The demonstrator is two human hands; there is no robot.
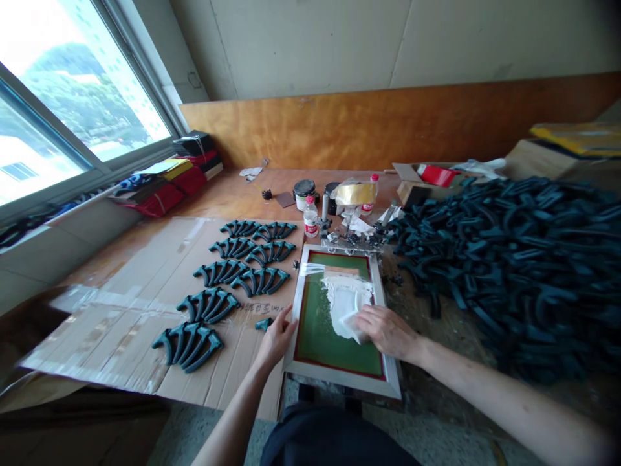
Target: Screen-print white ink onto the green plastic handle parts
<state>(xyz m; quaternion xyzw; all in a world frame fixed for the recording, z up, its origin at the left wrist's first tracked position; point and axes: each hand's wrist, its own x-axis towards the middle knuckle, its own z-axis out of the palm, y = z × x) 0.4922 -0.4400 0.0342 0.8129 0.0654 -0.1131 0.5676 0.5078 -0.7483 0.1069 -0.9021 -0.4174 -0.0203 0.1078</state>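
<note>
A screen printing frame (394, 382) with pale borders and green mesh lies in front of me, and white ink (334, 291) is smeared over its mesh. My right hand (388, 331) grips a white squeegee (350, 318), tilted against the inked mesh. At the frame's left border, my left hand (280, 333) has its fingers curled against the edge. A dark teal plastic part (263, 323) pokes out just left of that hand; whether the fingers also touch it is hidden. Metal hinge clamps (347, 244) stand at the frame's far end.
Fanned groups of teal curved parts (208, 304) lie on cardboard (116, 343) at left. A large heap of similar parts (485, 252) fills the right side. Behind the frame stand a red-labelled bottle (310, 219) and an ink tub (304, 193). Red-covered stacks (165, 194) sit by the window.
</note>
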